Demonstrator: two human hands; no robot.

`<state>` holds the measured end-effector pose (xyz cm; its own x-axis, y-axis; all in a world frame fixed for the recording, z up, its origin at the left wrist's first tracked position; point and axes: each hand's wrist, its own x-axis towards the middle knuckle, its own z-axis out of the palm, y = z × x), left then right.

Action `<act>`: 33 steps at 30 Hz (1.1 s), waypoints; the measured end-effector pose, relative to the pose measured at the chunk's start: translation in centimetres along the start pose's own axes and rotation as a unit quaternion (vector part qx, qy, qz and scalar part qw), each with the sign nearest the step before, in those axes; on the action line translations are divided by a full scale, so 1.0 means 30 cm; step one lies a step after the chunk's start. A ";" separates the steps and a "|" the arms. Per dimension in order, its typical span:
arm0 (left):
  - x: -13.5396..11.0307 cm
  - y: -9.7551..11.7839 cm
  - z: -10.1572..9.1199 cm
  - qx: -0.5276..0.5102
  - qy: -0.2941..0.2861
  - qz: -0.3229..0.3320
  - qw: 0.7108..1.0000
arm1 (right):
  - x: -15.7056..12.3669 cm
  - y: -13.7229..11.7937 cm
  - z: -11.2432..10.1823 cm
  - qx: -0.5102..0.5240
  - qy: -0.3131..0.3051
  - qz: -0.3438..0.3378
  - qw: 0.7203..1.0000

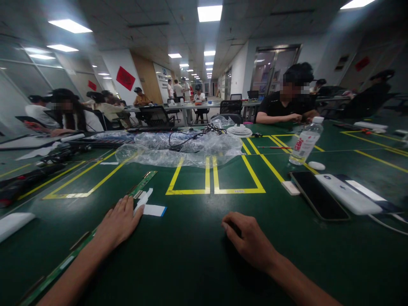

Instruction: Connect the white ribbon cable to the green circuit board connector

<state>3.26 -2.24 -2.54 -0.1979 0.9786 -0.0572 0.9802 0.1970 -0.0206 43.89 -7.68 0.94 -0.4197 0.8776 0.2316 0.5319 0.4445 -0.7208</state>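
Observation:
My left hand [118, 222] lies flat on the dark green table [191, 246], fingers stretched out over a long narrow green circuit board [144, 182] that runs from the lower left up past the hand. Its fingertips touch a white flat ribbon cable with a blue end [153, 209]. My right hand [246, 238] rests on the bare table near the middle, knuckles up and fingers curled under; whatever lies beneath them is hidden.
Yellow tape rectangles [215, 190] mark the table. Crumpled clear plastic with black cables [181, 148] lies beyond them, with a small white fan [239, 131]. At right are a water bottle [305, 143], a dark phone [318, 195] and a white power bank [347, 194]. People sit around the table.

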 end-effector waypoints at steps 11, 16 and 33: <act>-0.007 0.024 -0.024 0.030 0.011 0.001 0.999 | -0.005 -0.004 0.000 0.001 -0.005 0.001 1.000; -0.040 0.132 -0.039 0.012 -0.010 0.129 0.992 | -0.005 0.000 0.000 -0.002 -0.001 0.001 1.000; -0.206 0.561 -0.085 -0.068 0.000 0.411 0.909 | -0.019 -0.025 0.045 -0.165 0.008 -0.026 0.986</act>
<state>21.00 -4.82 0.01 0.6024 0.7982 0.0024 0.7887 -0.5958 0.1517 42.74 -8.74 0.48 -0.4425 0.8539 0.2738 0.7211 0.5204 -0.4574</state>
